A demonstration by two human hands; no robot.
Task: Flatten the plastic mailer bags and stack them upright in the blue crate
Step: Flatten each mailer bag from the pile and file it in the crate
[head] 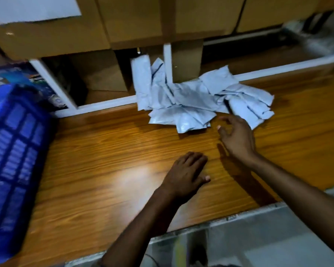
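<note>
A loose pile of crumpled white plastic mailer bags (197, 99) lies at the back of the wooden table (108, 151), partly leaning against a white shelf frame. The blue crate (14, 151) stands at the table's left edge; its inside is hidden. My right hand (237, 137) hovers just in front of the pile with fingers spread, holding nothing. My left hand (187, 174) rests palm down on the table nearer to me, fingers relaxed, apart from the bags.
Brown cardboard boxes (139, 20) fill the white shelf frame (168, 62) behind the table. A box (102, 74) sits in the lower shelf opening. The table's metal front edge (201, 226) runs below my arms.
</note>
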